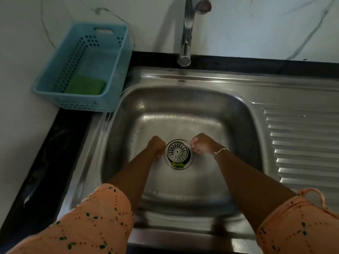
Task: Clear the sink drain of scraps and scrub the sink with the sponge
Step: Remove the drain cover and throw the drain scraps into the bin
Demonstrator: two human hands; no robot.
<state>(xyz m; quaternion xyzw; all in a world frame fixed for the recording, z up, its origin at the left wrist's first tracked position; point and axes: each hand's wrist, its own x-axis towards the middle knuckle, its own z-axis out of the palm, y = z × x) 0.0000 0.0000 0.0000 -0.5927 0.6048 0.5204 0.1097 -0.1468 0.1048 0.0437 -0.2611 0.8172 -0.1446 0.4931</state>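
A steel sink (183, 114) fills the middle of the view. At its bottom sits a round slotted drain strainer (177, 150), raised a little out of the drain hole. Green and yellow scraps (177, 164) show in the gap at its near edge. My left hand (156, 146) is curled against the strainer's left rim. On the opposite rim, my right hand (201, 143), with a bracelet at the wrist, pinches the metal. A green sponge (86, 85) lies in a blue basket at the back left.
The blue plastic basket (111, 57) stands on the counter corner, overhanging the sink's left rim. A chrome faucet (187, 33) rises behind the basin. A ribbed drainboard (302, 143) lies to the right. Black countertop (60, 143) borders the left side. Water drops dot the basin.
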